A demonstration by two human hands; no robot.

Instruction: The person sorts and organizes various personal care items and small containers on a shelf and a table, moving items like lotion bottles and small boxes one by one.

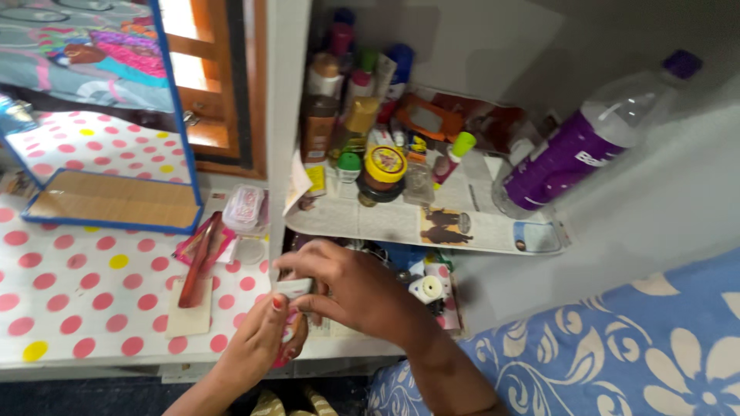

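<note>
My left hand [258, 347] and my right hand [351, 289] meet at the front edge of a table, both closed around a small white and pink object [294, 289]. The left hand grips it from below, with a pink part showing under the fingers. The right hand pinches its white top. What the object is stays hidden by my fingers. Just beyond my hands lies a small white spool [426, 289].
A polka-dot tablecloth [92, 285] covers the table, with a blue-framed mirror [116, 115], a red comb [199, 262] and a clear box [245, 208]. A newspaper-lined shelf [401, 223] holds several bottles and jars, including a yellow-lidded jar [384, 166] and a large purple-labelled bottle [586, 142]. Blue floral cloth [617, 354] is at right.
</note>
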